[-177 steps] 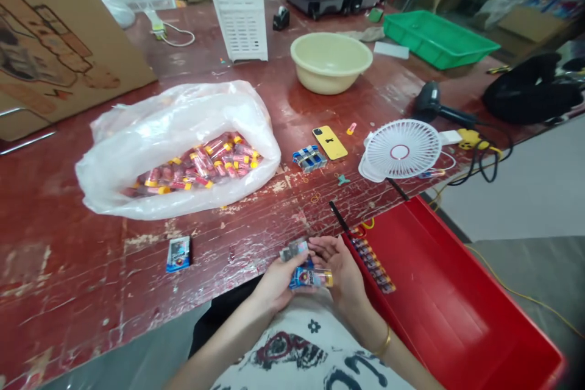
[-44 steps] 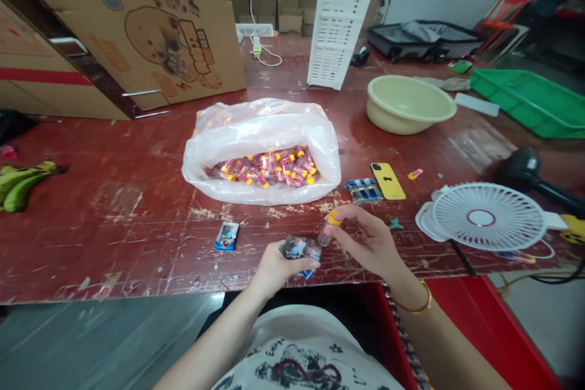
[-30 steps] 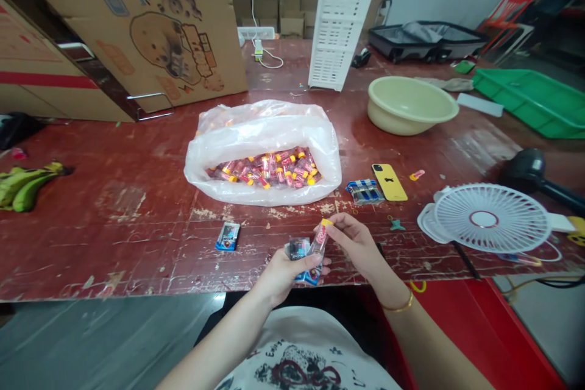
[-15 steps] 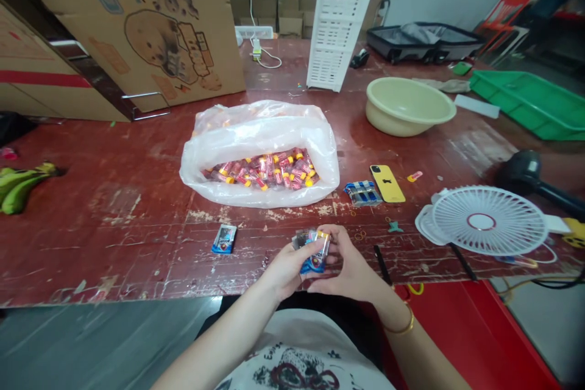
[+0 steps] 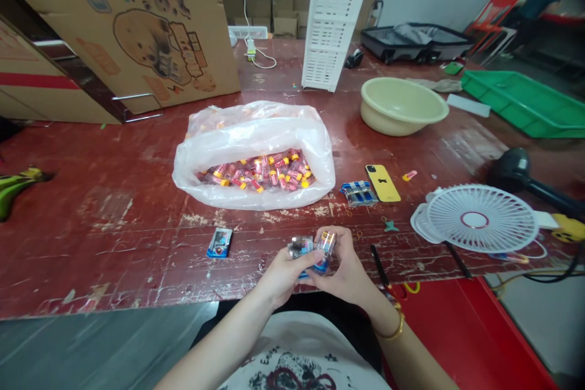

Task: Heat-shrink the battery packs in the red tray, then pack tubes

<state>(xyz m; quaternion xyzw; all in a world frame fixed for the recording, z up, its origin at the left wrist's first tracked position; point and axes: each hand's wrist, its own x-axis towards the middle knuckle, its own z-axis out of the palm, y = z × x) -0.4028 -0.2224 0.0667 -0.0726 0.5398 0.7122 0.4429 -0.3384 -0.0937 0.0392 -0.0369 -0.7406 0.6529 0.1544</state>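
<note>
My left hand (image 5: 283, 271) and my right hand (image 5: 345, 268) meet at the near edge of the red table (image 5: 114, 225). Between them they grip a small bundle of clear tubes with yellow caps (image 5: 315, 248), with a blue packet under it. My left fingers close on the bundle's left end, my right fingers wrap its right end. Behind them lies an open clear plastic bag (image 5: 253, 146) holding several red and yellow tubes (image 5: 260, 173). A single blue packet (image 5: 220, 242) lies on the table to the left of my hands.
A banded stack of blue packets (image 5: 360, 192) and a yellow phone (image 5: 382, 183) lie right of the bag. A white fan (image 5: 475, 225), beige basin (image 5: 402, 106), green tray (image 5: 525, 111), white crate (image 5: 336, 18) and cardboard boxes (image 5: 137, 30) ring the table. A red bin (image 5: 457, 341) sits at my right.
My right hand brought a yellow-capped tube down from above the table to the bundle in my left hand. Both hands now close on the bundle together.
</note>
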